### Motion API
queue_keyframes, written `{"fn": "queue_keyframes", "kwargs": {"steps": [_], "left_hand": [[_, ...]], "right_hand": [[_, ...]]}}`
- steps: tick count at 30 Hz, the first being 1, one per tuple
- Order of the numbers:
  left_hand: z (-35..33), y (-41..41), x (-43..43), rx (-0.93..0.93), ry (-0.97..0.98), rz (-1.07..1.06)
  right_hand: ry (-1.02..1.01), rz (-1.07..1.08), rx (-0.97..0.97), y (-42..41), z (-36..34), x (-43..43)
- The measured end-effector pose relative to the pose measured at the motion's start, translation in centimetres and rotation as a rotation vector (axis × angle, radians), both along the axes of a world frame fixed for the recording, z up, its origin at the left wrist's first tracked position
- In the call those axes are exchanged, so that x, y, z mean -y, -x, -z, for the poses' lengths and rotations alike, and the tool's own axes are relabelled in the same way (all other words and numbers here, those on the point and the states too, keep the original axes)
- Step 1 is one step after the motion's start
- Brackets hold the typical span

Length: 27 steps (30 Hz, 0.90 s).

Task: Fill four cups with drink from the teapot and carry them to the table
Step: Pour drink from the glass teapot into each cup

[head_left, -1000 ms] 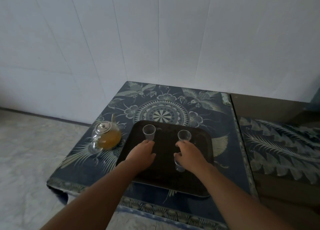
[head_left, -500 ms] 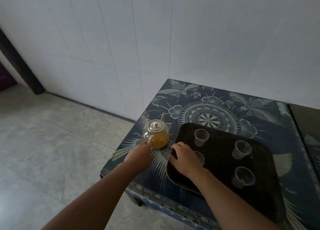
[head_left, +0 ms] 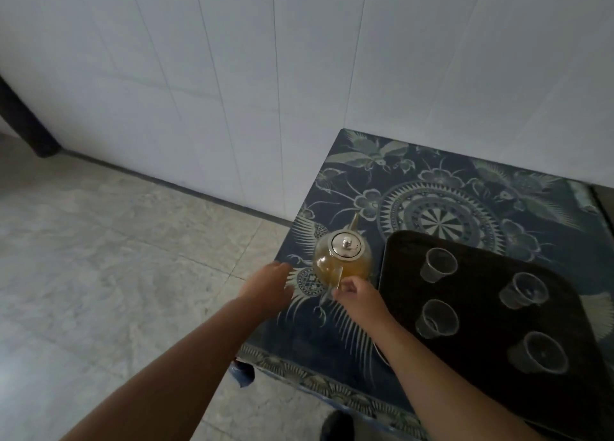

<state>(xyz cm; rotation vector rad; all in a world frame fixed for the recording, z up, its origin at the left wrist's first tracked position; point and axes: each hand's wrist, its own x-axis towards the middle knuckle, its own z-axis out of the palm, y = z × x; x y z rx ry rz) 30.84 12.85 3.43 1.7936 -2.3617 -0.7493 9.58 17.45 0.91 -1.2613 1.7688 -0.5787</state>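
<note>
A glass teapot (head_left: 344,257) with a metal lid and amber drink stands on the blue patterned cloth (head_left: 442,188), left of a dark tray (head_left: 485,347). Several clear plastic cups stand upright on the tray, among them one at the far left (head_left: 438,265) and one near me (head_left: 438,318). They look empty. My right hand (head_left: 360,299) pinches the teapot's glass handle at its near side. My left hand (head_left: 270,282) hovers with relaxed fingers just left of the teapot, holding nothing.
The clothed table ends at a near edge (head_left: 309,370) and a left edge close to the teapot. A white tiled wall (head_left: 265,74) stands behind. Grey floor tiles (head_left: 99,257) spread to the left. A dark shoe (head_left: 335,425) shows below.
The view has swung left. My right hand left the tray's left edge and took the teapot's handle. My left hand drew back slightly from the teapot's side.
</note>
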Motion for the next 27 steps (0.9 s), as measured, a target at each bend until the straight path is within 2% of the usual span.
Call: {"fn": "queue_keyframes", "kwargs": {"steps": [6, 13, 16, 22, 27], "left_hand": [[1.9, 2.1, 4.0, -0.088, -0.030, -0.060], [3.4, 6.1, 8.0, -0.232, -0.067, -0.094], [3.6, 7.2, 9.9, -0.304, -0.125, -0.122], [4.9, 9.2, 14.7, -0.360, -0.246, -0.071], [6.1, 10.9, 17.4, -0.436, -0.359, 0.098]], "right_hand": [[-0.043, 0.186, 0.350, -0.6, 1.2, 1.3], [-0.010, 0.129, 0.436, -0.9, 1.7, 0.3], [-0.095, 0.235, 0.492, -1.2, 1.1, 0.8], [-0.208, 0.551, 0.785, -2.5, 0.6, 1.9], [-0.236, 0.756, 0.777, -3.2, 0.7, 3.2]]}}
